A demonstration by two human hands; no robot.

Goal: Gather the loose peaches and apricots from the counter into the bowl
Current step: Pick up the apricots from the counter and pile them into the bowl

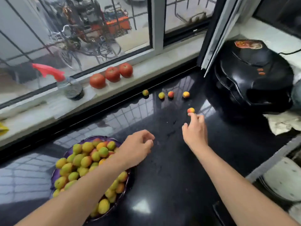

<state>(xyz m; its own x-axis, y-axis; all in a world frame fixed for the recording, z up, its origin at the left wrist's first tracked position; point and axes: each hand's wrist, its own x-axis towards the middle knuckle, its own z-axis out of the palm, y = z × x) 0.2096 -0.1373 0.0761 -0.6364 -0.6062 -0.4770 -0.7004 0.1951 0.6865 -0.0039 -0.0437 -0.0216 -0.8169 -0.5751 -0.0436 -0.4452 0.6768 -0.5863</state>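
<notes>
A purple bowl (56, 175) piled with yellow-green and orange apricots stands on the black counter at the lower left. My left forearm crosses over it, and my left hand (138, 147) hovers just right of the bowl with loosely curled fingers, holding nothing. My right hand (194, 129) reaches forward, its fingertips touching a small red-yellow fruit (190, 110). Several more loose fruits lie in a row farther back: one (145, 92), one (161, 95), one (170, 94) and one (186, 94).
Three red tomatoes (112, 74) and a spray bottle (70, 85) sit on the white window sill. A black electric cooker (250, 75) stands at the right, with a crumpled cloth (281, 123) in front of it. The counter edge (268, 162) drops off at the right.
</notes>
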